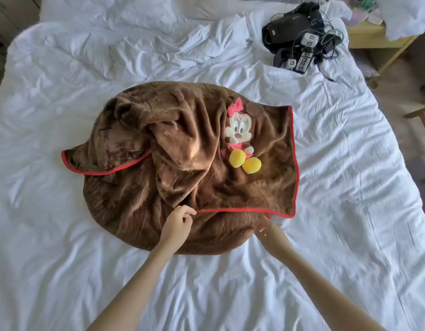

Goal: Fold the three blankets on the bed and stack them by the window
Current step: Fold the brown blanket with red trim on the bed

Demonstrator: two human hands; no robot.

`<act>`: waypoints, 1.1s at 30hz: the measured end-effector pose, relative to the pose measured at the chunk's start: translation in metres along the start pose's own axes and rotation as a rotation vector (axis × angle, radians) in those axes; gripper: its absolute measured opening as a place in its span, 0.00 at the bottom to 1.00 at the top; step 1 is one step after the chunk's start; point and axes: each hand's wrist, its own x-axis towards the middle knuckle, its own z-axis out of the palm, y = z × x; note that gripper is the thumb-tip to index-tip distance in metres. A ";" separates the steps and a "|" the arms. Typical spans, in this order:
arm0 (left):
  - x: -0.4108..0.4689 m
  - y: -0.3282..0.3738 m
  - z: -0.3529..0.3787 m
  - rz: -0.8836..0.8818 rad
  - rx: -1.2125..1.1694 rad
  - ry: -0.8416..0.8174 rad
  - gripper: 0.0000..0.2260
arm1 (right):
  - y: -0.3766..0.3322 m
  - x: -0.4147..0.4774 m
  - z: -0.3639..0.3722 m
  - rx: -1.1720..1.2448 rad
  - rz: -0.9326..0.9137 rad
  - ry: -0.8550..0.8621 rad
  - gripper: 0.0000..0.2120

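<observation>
A brown fleece blanket [182, 168] with red trim lies crumpled in the middle of the white bed [63, 235]. A plush cartoon mouse patch [240, 137] with a pink bow and yellow shoes is sewn on its right half. My left hand [178, 225] pinches the red hem at the blanket's near edge. My right hand [264, 226] reaches under the near right corner; its fingers are blurred and partly hidden by the cloth. Only this one blanket is in view.
A black bag with cables and white tagged blocks [300, 37] sits at the bed's far right. White pillows [106, 10] lie at the head. A yellow wooden table [374, 41] and a chair leg [419, 113] stand beside the bed's right edge.
</observation>
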 end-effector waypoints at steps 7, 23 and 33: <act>0.056 -0.008 0.018 0.362 0.499 -0.132 0.24 | -0.021 0.077 -0.006 -0.431 -0.284 0.091 0.33; 0.040 0.000 0.014 0.523 0.434 -0.005 0.02 | -0.020 0.038 -0.021 -0.237 -0.458 0.177 0.07; 0.006 0.036 -0.017 0.455 0.380 -0.060 0.06 | -0.017 -0.002 -0.036 -0.266 -0.255 0.246 0.04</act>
